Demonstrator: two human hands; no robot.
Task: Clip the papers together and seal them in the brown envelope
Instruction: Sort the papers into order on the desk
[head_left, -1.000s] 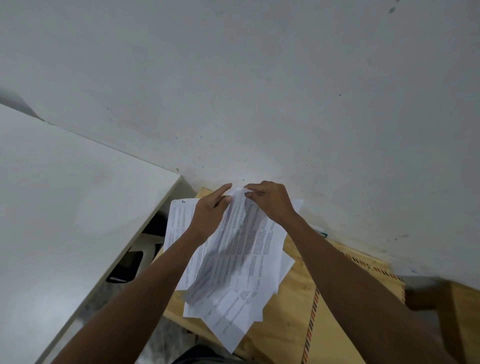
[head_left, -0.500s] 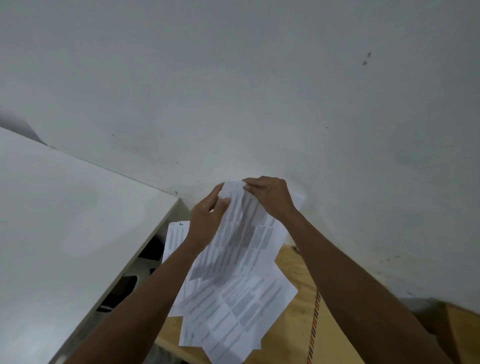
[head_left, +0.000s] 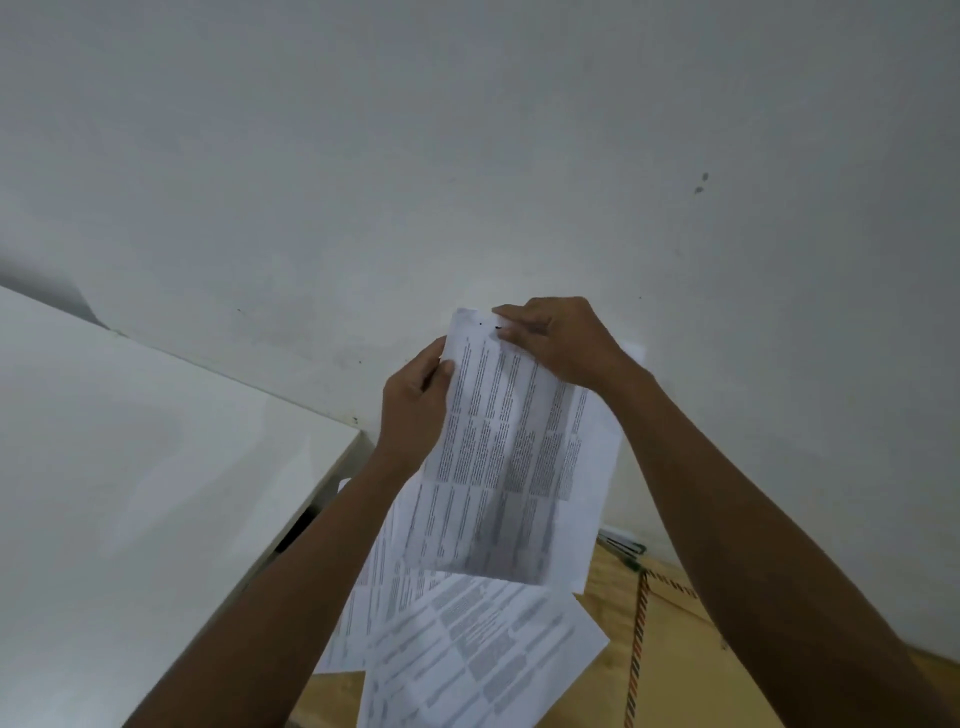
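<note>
Head view. Printed papers held up in front of the white wall, above the wooden table. Long axis of the top sheet runs near-vertical, upper end tilted slightly left; text columns run along that axis. Left hand grips the sheet's left edge near the top, thumb on the printed face. Right hand pinches the top edge, fingers curled over it. Sheet count: one on top, at least one behind it at the right edge, and at least two more fanned out askew below; exact total cannot be told. Brown envelope lies flat on the table at lower right, one striped border visible, partly under the right forearm. White cabinet top at left, its corner near the left wrist.
</note>
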